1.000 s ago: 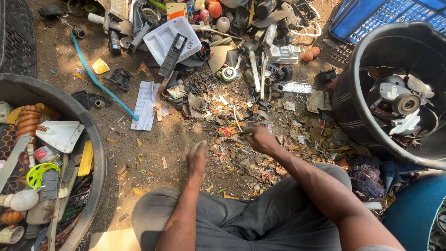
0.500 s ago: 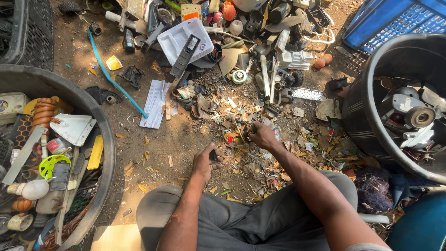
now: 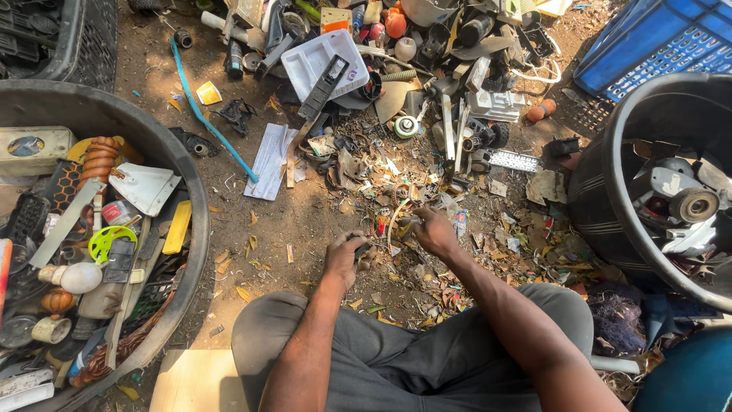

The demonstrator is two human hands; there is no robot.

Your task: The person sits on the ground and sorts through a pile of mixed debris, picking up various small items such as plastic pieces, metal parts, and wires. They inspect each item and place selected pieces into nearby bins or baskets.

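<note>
Over the scrap pile (image 3: 396, 183), left hand (image 3: 347, 258) now closed on small dark part (image 3: 361, 252), right hand (image 3: 435, 231) perhaps pinching debris.

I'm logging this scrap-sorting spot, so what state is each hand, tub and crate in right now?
left hand: closed on a small dark scrap piece, low over the dirt.
right hand: down in the ground litter, fingers curled; what it grips is unclear.
left black tub: full of mixed plastic scrap.
right black tub: partly filled with grey and white parts.
blue crate: contents not visible.

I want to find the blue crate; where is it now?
The blue crate is in the top right corner of the head view, just behind the black tub on the person's right.
</note>
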